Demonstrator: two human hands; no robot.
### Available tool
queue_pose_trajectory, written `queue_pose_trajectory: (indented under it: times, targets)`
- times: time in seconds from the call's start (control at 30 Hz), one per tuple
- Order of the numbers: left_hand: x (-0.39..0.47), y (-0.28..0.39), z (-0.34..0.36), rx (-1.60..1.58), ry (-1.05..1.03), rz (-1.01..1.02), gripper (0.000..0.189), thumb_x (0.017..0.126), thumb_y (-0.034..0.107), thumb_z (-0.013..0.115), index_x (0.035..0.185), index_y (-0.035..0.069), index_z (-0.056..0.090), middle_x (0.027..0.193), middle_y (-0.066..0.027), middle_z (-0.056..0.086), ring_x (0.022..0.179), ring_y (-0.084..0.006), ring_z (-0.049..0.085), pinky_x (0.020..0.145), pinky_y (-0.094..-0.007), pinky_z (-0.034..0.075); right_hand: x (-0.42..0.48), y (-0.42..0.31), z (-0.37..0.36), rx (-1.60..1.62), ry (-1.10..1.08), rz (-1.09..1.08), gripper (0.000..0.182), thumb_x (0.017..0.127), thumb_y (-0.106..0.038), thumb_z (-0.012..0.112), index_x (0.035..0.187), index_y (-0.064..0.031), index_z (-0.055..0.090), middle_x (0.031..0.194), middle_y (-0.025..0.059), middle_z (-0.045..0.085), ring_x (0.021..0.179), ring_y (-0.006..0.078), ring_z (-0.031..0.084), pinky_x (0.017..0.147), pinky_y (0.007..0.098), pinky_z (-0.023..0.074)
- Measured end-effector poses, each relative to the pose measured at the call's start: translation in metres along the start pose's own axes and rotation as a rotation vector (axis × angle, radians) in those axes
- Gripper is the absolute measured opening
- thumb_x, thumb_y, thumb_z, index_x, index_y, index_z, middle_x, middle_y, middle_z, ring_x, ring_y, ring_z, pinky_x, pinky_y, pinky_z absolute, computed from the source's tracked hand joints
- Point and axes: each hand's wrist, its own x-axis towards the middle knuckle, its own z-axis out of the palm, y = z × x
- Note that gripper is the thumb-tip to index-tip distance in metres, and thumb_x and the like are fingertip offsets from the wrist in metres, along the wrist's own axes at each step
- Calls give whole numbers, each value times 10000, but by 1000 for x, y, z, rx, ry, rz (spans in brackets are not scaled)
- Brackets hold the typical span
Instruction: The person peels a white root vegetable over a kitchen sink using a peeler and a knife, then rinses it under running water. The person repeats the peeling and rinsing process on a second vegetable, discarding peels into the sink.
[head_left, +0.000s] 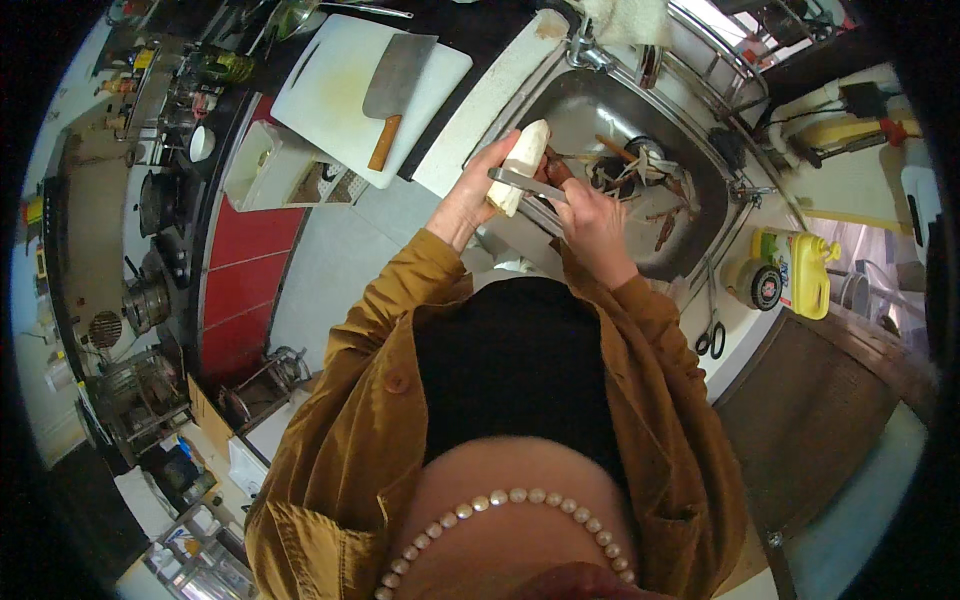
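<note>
My left hand (478, 187) grips a peeled, whitish root vegetable (529, 150), tilted over the near left rim of the steel sink (694, 259). Its fingers are partly hidden behind the root. In my right hand (598, 225) is a metal peeling tool (517, 182), with its flat end lying across the lower part of the root. Whether it is a peeler or a small knife I cannot tell. A reddish-brown piece (556, 168) shows just beyond my right fingers; what it is stays unclear. Brown and pale peelings (664, 176) lie in the sink around the drain.
A cleaver (401, 79) lies on a white cutting board (322, 82) at the upper left, above a pale plastic bin (259, 169). The faucet (589, 54) stands behind the sink. Scissors (711, 322), a jar (754, 285) and a yellow jug (808, 274) are on the right counter.
</note>
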Motion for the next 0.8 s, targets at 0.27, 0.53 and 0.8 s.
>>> queue_pose_trajectory:
  times: [0.27,0.53,0.8]
  targets:
    - [-1,-17,4,113,-103,-143,504,977,427,394,1224,2,506,871,-108,624,654,-158,601,519,-254,512,-17,107,7,-193,-56,326,373,927,-355,487,746,-29,479,628,202,511,615,412,525,551,465,410]
    - [12,-8,-4,-44,-96,-93,500,976,419,402,1232,2,506,868,-101,623,675,-176,613,531,-273,531,-12,36,-1,194,57,240,312,892,-248,576,714,-23,455,628,196,479,562,356,500,513,400,393]
    - [12,-11,-8,186,-75,-73,445,980,377,397,1182,1,526,892,-117,647,688,-183,632,557,-281,535,-7,41,10,-88,12,150,233,884,-270,563,784,-64,526,657,169,567,617,380,577,541,479,439]
